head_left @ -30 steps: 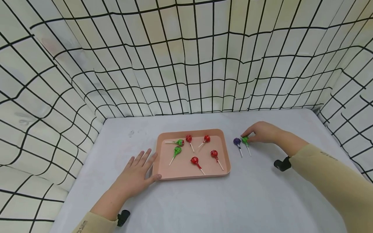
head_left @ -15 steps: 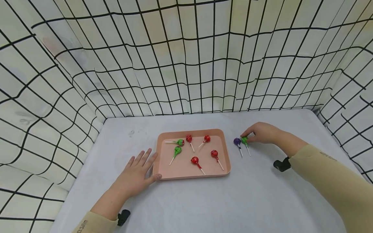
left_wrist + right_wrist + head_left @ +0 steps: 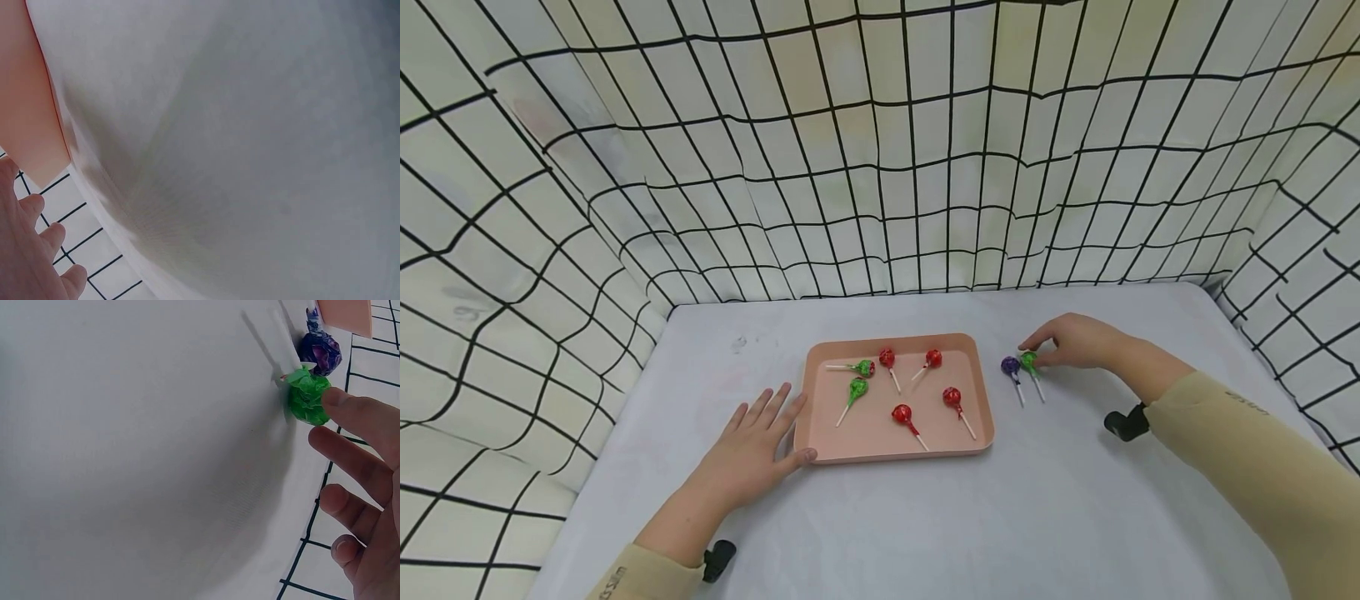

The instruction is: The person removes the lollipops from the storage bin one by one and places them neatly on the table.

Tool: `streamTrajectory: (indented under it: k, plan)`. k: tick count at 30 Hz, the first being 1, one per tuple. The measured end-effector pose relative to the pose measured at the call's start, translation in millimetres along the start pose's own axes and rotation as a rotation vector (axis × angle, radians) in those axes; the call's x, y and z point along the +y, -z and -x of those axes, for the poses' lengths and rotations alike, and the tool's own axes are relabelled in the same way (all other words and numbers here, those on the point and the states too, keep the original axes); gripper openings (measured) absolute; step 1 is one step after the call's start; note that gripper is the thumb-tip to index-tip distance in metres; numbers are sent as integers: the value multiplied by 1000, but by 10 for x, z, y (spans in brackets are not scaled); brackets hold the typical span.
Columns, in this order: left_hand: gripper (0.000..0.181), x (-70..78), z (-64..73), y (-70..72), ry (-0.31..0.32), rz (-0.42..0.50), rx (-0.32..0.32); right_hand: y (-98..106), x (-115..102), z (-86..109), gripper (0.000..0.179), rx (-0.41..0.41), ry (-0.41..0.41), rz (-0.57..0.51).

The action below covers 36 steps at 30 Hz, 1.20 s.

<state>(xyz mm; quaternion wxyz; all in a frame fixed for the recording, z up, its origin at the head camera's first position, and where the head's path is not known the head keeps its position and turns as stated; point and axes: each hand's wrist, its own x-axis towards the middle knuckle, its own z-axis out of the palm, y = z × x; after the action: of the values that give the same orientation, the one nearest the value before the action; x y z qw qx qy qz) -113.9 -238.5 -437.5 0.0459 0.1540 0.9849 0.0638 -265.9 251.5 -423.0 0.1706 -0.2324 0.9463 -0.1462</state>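
My right hand (image 3: 1078,340) is beside a green-wrapped lollipop (image 3: 1029,362), which lies on the table right of the tray. In the right wrist view a fingertip overlaps the edge of its green wrapper (image 3: 306,399), while the other fingers stand spread and slightly bent. A purple-wrapped lollipop (image 3: 1011,365) lies close on its left, both white sticks pointing toward me. My left hand (image 3: 747,454) lies flat with fingers spread at the left edge of the pink tray (image 3: 868,450), thumb at its near-left corner. The left wrist view shows several fingers (image 3: 53,234) beside the tray.
On the tray are several red lollipops, one of them a red lollipop (image 3: 902,413) near the front, plus a green lollipop (image 3: 857,387) and another green lollipop (image 3: 865,367) on the left. A white cloth covers the table (image 3: 925,533). Black wire grid (image 3: 910,167) walls in the back and sides.
The green lollipop's head by my right hand has shifted slightly left toward the purple one. My left hand and the tray have stayed in place.
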Motion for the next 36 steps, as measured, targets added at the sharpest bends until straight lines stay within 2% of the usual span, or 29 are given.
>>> streamTrajectory:
  k: [4, 19, 36]
  plan:
    - [87, -10, 2, -14, -1, -4, 9, 29, 1, 9, 32, 2, 7, 1]
    - [88, -8, 15, 6, 5, -7, -21, 89, -54, 57, 33, 15, -6, -47]
    - [88, -3, 25, 39, -12, -21, -10, 179, -350, -12, 36, -7, 4, -102]
